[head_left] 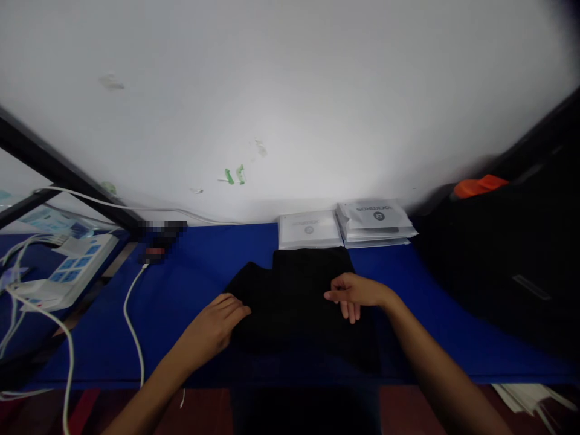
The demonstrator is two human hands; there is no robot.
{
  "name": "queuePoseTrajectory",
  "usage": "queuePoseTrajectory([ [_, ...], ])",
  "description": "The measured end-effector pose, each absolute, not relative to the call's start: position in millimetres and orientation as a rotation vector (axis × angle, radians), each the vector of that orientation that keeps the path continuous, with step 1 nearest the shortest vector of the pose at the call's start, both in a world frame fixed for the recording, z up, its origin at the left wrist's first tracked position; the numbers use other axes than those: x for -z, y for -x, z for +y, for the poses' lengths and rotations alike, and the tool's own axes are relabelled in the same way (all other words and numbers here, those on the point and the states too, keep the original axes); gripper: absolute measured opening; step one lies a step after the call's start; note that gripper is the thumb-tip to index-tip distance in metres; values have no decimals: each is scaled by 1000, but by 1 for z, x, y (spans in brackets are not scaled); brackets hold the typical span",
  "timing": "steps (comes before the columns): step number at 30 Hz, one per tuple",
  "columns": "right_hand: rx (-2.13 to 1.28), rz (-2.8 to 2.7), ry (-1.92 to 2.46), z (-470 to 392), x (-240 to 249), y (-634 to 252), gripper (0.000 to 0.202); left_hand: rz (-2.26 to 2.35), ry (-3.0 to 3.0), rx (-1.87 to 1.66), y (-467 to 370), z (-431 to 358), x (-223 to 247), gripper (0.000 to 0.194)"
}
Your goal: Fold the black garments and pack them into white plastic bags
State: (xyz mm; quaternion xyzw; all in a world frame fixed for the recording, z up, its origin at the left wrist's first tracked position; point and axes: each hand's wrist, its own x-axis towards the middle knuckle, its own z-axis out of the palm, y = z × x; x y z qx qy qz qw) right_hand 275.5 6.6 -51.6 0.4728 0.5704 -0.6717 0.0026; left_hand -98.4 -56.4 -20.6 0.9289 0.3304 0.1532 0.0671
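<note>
A black garment (294,302) lies partly folded across the blue table in front of me, its far edge against the white packets. Its exact kind is hard to make out in the dark fabric. My left hand (220,323) is at its left edge, with the fingers curled over the cloth and the thumb hidden. Over the right part of the garment is my right hand (351,293). Its thumb and index finger point left, while the other fingers hang apart, and no cloth shows gripped between them.
Flat packets with printed lettering, one lying singly (308,229) and others in a stack (376,220), rest by the wall. A large black bag-like item (498,278) fills the right side, with something orange (480,186) behind. White cables and a power strip (75,272) occupy the left.
</note>
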Motion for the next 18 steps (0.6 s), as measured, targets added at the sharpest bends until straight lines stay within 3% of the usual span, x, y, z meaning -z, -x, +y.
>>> queuePoseTrajectory([
  [5,2113,1767,-1472,7,52,-279,56,984,-2504,-176,113,-63,-2,45],
  [7,2159,1749,-1449,7,52,-281,54,1013,-2412,-133,113,-63,-8,37],
  [10,2376,1810,-1501,10,48,-282,47,1071,-2333,-164,99,-57,-11,22],
  [12,2608,1887,-1734,16,45,-283,42,1098,-2320,-225,80,-50,-8,23],
  [15,2841,1771,-2339,32,44,-288,29,1081,-2362,-306,48,-37,3,32],
  [18,2819,1593,-2719,48,47,-299,21,1019,-2505,-269,28,-25,21,69],
])
